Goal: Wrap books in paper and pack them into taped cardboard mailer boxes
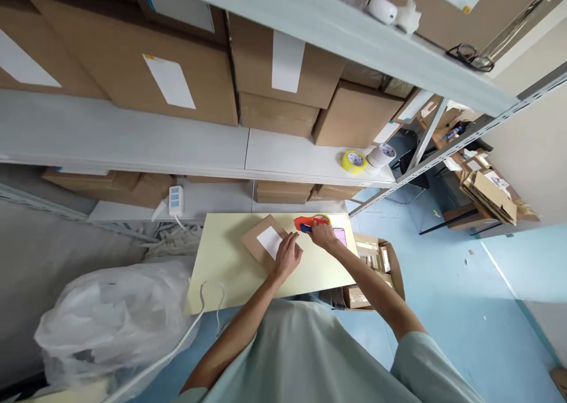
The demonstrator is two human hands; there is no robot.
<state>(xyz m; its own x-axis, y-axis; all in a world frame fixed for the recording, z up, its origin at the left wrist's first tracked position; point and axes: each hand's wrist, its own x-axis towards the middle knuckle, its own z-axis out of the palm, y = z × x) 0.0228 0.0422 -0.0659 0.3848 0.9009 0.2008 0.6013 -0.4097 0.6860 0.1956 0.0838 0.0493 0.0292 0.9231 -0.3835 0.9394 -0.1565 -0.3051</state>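
A small cardboard box (254, 240) with a white label (269, 241) lies at an angle on the pale yellow table. My left hand (287, 257) rests over its right side, fingers apart and touching the edge. Just to the right and above the table, my right hand (322, 235) is closed around the handle of an orange-red tape dispenser (303, 222), whose front end points left toward the box. My fingers partly hide the dispenser's roll. A phone with a pinkish screen (340, 236) lies on the table beside my right wrist.
Shelves (186, 137) loaded with cardboard boxes rise in front. Tape rolls (353, 162) sit on the middle shelf. Left of the table (221, 285) are a power strip (176, 201) and a large plastic bag (115, 314). An open carton (394, 267) stands to the right.
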